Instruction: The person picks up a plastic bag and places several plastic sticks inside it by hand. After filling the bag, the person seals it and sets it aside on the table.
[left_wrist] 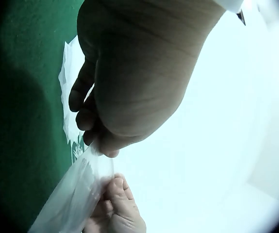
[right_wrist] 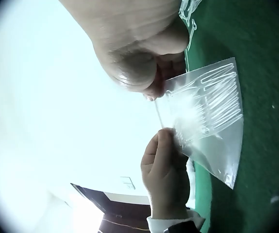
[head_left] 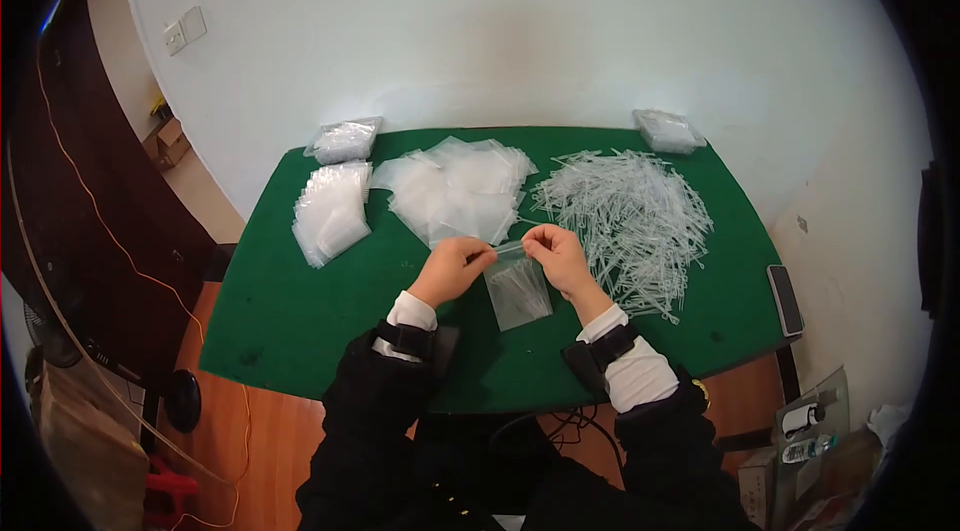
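Holding a small, flat, clear plastic bag [head_left: 518, 296] over the bench [head_left: 330, 331] covered in green cloth, with the left hand [head_left: 447, 271] pinching its top edge at 11 o'clock and the right hand [head_left: 562, 261] pinching at 1 o'clock. Stretched between the two pinches, probably to pull that edge straight and taut, with thin, clear plastic loop-ended strips [right_wrist: 222, 92] lying slantwise inside.

Grouped by kind, perhaps for easy reach: a loose heap of frosted, square plastic bags [head_left: 455, 191] at 11 o'clock from the held bag, a fanned stack of clear plastic bags [head_left: 332, 216] at 10, a broad, tangled pile of clear plastic strips [head_left: 635, 231] at 2. Set by the wall, presumably out of the way: shiny, clear plastic packets [head_left: 345, 141] [head_left: 668, 131] between 10 and 11 and between 1 and 2.

Hiding both upper corners of the held bag under fingertips. Impossible to tell its mouth open from sealed, its base lifted from resting, or to count the strips through the glare. Losing its lower end past the frame at 7 o'clock in the left wrist view.
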